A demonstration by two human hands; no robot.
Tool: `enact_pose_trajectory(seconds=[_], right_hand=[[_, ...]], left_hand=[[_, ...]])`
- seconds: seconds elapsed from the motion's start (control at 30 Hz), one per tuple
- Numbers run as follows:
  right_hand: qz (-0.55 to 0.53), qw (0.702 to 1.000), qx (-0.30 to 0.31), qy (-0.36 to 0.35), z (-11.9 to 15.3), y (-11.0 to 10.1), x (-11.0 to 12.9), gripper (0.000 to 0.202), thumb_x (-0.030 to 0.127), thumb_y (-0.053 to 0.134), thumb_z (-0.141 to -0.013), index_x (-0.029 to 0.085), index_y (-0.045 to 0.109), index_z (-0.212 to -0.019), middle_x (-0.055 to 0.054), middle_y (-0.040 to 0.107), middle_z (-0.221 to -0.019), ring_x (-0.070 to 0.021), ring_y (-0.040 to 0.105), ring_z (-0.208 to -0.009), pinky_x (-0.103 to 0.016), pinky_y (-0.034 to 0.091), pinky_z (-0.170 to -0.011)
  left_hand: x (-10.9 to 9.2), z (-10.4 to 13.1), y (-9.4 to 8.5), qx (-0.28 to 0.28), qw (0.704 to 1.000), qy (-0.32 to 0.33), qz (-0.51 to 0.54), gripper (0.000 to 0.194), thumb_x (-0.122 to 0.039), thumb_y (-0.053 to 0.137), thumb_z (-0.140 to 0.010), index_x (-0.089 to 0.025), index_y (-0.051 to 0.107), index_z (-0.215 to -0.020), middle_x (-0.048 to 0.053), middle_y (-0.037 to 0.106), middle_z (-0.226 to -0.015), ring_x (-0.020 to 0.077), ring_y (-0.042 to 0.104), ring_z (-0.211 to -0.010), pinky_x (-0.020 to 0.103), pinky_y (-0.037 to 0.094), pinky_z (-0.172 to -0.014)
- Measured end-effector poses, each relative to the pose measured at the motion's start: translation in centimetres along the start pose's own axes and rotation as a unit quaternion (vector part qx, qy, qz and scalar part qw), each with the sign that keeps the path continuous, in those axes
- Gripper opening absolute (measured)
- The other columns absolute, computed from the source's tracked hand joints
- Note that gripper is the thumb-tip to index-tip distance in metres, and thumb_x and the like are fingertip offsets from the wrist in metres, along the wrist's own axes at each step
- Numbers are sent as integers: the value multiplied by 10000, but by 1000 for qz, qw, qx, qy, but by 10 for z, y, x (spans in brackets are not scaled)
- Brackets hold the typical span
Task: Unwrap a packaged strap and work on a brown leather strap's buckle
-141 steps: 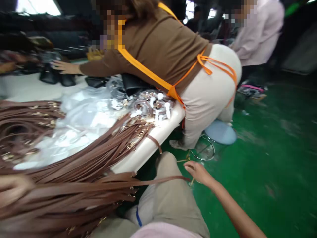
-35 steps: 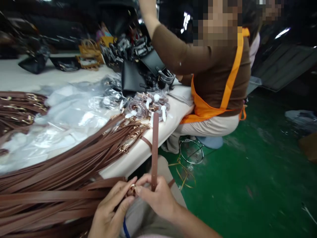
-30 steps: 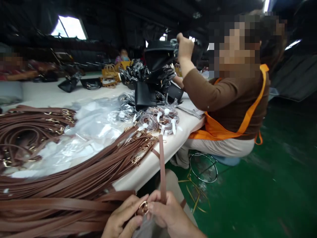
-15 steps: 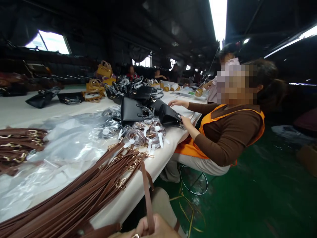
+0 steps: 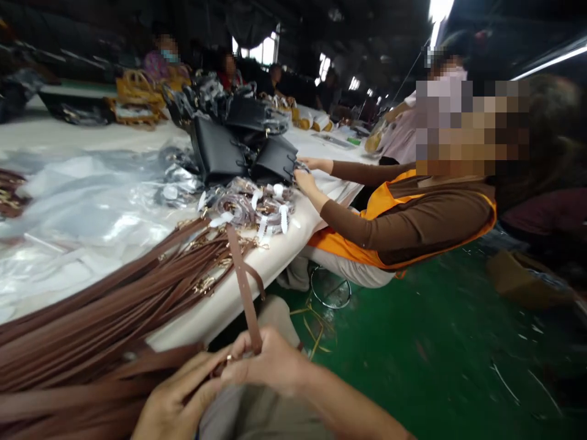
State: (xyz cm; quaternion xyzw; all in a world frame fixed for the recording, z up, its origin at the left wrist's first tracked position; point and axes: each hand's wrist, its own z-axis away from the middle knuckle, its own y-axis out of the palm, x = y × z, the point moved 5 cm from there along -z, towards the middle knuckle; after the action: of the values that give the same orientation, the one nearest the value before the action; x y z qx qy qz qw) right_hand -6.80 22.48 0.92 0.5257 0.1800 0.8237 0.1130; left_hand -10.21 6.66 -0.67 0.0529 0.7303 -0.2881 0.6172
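Note:
Low in the view, my two hands meet over my lap on a brown leather strap (image 5: 244, 287). My right hand (image 5: 270, 365) is closed round the strap, whose punched end stands up above the fingers. My left hand (image 5: 181, 391) pinches the strap from the other side, near a small gold metal fitting (image 5: 229, 359). Part of the strap is hidden between the fingers. On the table to the left lies a long pile of brown straps (image 5: 123, 287) with gold clasps at their far end.
Plastic-wrapped coiled straps (image 5: 245, 205) and black handbags (image 5: 217, 150) lie farther along the white table (image 5: 192, 324). Clear plastic bags (image 5: 87, 195) cover its left part. A co-worker in an orange apron (image 5: 394, 244) sits at the right, hands on a black bag. A cardboard box (image 5: 527, 278) stands on the green floor.
The view has tilted down and shifted right, so both my hands now show more fully. The strap stays held. The co-worker's hands have come closer together at the black bag.

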Motion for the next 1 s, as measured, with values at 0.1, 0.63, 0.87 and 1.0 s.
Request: enact_pose_trajectory(seconds=[0.1,0.63,0.87,1.0], right_hand=[[-38,997,55,40,-1,2,-1,490,469,905,-542,118,636,-754,31,613,-603,-7,335,-395,-198,130,-386],[-31,997,-71,-28,8,9,-9,419,502,790,-628,122,623,-683,-10,644,-568,-83,531,-502,-189,392,-500],[-127,989,-78,-19,7,1,-21,304,362,768,-637,126,576,-650,12,587,-508,-20,308,-353,-202,108,-382],[-88,992,-87,-27,3,-3,-23,383,444,788,-649,137,561,-676,39,559,-523,-14,290,-364,-204,122,-376]], left_hand=[[-2,1,2,38,991,-97,85,381,-498,684,-810,-341,730,-1154,26,714,-1182,248,704,-996,274,619,-775],[-11,9,18,84,953,-177,232,254,-449,570,-930,-226,656,-1017,-12,589,-806,123,506,-769,193,430,-697],[-8,15,23,77,942,-198,259,305,-468,604,-899,-228,672,-1074,24,657,-909,149,580,-835,210,480,-759],[-17,11,19,10,996,-75,51,396,-457,632,-872,-280,635,-1226,49,663,-1095,190,644,-943,230,520,-807]])
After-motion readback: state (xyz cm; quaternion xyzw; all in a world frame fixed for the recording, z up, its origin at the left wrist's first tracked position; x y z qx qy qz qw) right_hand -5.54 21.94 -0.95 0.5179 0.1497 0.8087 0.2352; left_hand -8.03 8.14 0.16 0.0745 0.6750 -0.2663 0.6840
